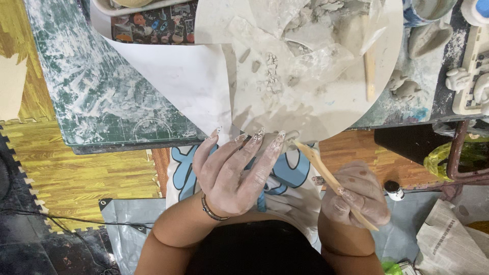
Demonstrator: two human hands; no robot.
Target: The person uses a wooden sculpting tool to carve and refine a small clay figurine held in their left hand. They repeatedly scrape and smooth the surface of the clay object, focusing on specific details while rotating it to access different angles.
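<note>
Wooden modelling tool point(333, 184), flat and pale, gripped in the right hand point(356, 196), which is closed round its lower half; pointed tip angled up-left toward the near edge of the round board point(305, 109). Left hand point(232, 170) clay-smeared, holding nothing, fingers spread and long nails resting at the board's near rim, bracelet point(211, 211) on the wrist. Board sits on the worktop point(102, 91), carrying clay crumbs point(270, 76), a grey clay lump under clear plastic film point(326, 25), and a second wooden stick point(369, 66) lying near its right side. White paper sheet point(178, 81) tucked under the board's left. Small clay figures point(407, 89) to the right. Crumpled newspaper point(448, 244) on the floor.
</note>
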